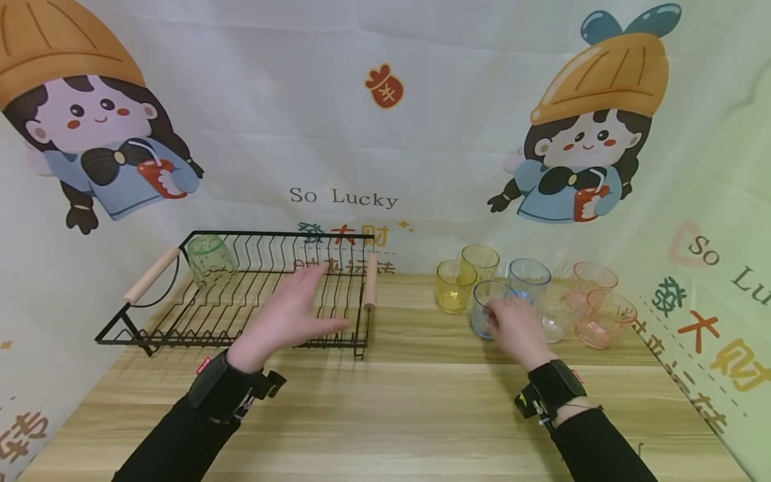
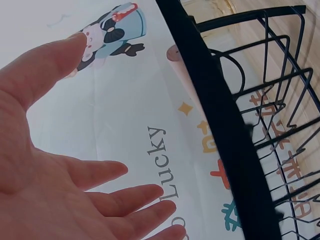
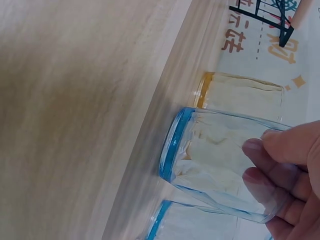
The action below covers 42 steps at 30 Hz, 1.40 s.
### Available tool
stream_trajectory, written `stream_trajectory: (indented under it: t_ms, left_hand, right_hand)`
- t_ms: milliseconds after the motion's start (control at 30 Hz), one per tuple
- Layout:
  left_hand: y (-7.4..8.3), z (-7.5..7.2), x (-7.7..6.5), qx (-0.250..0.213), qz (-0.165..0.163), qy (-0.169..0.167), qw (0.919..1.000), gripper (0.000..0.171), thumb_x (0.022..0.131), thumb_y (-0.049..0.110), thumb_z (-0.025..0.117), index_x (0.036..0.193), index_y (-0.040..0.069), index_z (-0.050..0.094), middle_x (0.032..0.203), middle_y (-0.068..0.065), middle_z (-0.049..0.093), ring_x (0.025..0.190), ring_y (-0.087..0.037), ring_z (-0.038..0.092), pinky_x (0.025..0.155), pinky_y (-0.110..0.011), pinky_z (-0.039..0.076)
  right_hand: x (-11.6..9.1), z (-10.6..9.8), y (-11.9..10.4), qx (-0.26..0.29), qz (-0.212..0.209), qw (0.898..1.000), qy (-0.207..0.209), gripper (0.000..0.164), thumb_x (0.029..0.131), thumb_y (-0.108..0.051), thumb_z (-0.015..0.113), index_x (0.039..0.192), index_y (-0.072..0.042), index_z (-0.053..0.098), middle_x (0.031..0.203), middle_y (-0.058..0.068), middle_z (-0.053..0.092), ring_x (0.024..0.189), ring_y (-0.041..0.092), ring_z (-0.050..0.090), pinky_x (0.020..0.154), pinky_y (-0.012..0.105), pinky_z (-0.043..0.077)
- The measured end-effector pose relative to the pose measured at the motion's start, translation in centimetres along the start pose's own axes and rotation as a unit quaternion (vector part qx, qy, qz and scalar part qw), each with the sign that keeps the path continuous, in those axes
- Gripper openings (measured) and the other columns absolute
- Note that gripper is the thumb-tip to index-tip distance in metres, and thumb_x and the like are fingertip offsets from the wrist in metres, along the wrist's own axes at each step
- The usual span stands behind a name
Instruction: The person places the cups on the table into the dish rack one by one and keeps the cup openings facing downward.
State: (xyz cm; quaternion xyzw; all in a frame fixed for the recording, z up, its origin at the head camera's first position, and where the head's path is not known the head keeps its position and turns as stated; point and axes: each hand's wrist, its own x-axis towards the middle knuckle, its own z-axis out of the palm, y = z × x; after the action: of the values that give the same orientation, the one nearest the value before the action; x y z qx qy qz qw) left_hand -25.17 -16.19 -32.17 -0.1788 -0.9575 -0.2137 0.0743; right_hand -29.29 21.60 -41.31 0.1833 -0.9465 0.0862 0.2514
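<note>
In the head view my right hand (image 1: 519, 329) pinches a blue-tinted glass (image 1: 484, 318) near its rim. The right wrist view gives the thumb on the near side of that glass (image 3: 215, 150), with fingertips showing through its wall. My left hand (image 1: 288, 309) is spread over the front right part of the black wire dish rack (image 1: 241, 345), holding nothing. In the left wrist view its fingers are straight and apart, beside the rack's dark bar (image 2: 220, 130). A green glass (image 1: 211, 261) leans in the rack's back left corner.
Around the right hand stand two yellow glasses (image 1: 454, 288), a second blue glass (image 1: 530, 278), a colourless glass (image 1: 555, 318) and two pink glasses (image 1: 605, 321). Wooden handles (image 1: 370, 281) rise at the rack's ends. A printed cloth (image 1: 440, 167) hangs behind the wooden table (image 1: 421, 415).
</note>
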Motion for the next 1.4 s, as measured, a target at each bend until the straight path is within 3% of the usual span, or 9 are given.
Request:
stream_trajectory:
  t_ms: [200, 633, 1033, 1400]
  left_hand:
    - [0.3, 0.4, 0.1, -0.006, 0.009, 0.004, 0.9999, 0.105, 0.072, 0.048, 0.077, 0.149, 0.001, 0.022, 0.152, -0.023, 0.026, 0.138, -0.043, 0.025, 0.114, -0.059, 0.019]
    - [1.3, 0.8, 0.1, 0.005, -0.003, -0.003, 1.0000, 0.110, 0.069, 0.055, 0.076, 0.149, 0.003, 0.021, 0.153, -0.020, 0.025, 0.140, -0.041, 0.024, 0.114, -0.057, 0.023]
    - [2.3, 1.2, -0.1, -0.024, 0.019, 0.025, 0.9992, 0.110, 0.068, 0.050, 0.079, 0.149, 0.004, 0.022, 0.153, -0.018, 0.026, 0.139, -0.039, 0.026, 0.116, -0.056, 0.019]
    - [3.2, 1.3, 0.2, -0.019, 0.025, 0.046, 0.9984, 0.110, 0.068, 0.052, 0.079, 0.149, 0.005, 0.022, 0.152, -0.017, 0.030, 0.137, -0.037, 0.031, 0.113, -0.055, 0.027]
  right_hand:
    - [-0.4, -0.1, 0.2, 0.010, 0.002, 1.000, 0.017, 0.007, 0.081, -0.004, 0.070, 0.088, -0.005, 0.069, 0.081, 0.010, 0.070, 0.076, 0.030, 0.064, 0.074, 0.045, 0.053]
    - [-1.6, -1.5, -0.3, 0.043, 0.010, 0.999, 0.031, 0.007, 0.082, -0.006, 0.070, 0.089, -0.006, 0.068, 0.082, 0.008, 0.070, 0.076, 0.027, 0.064, 0.070, 0.042, 0.052]
    - [-1.7, -3.0, -2.0, 0.086, 0.022, 0.995, 0.042, 0.008, 0.084, -0.012, 0.070, 0.090, -0.008, 0.069, 0.083, 0.006, 0.071, 0.074, 0.023, 0.062, 0.068, 0.041, 0.050]
    - [-1.2, -3.9, -3.7, 0.127, -0.001, 0.986, 0.104, 0.010, 0.081, -0.007, 0.072, 0.091, -0.006, 0.069, 0.082, 0.006, 0.071, 0.076, 0.024, 0.063, 0.069, 0.041, 0.051]
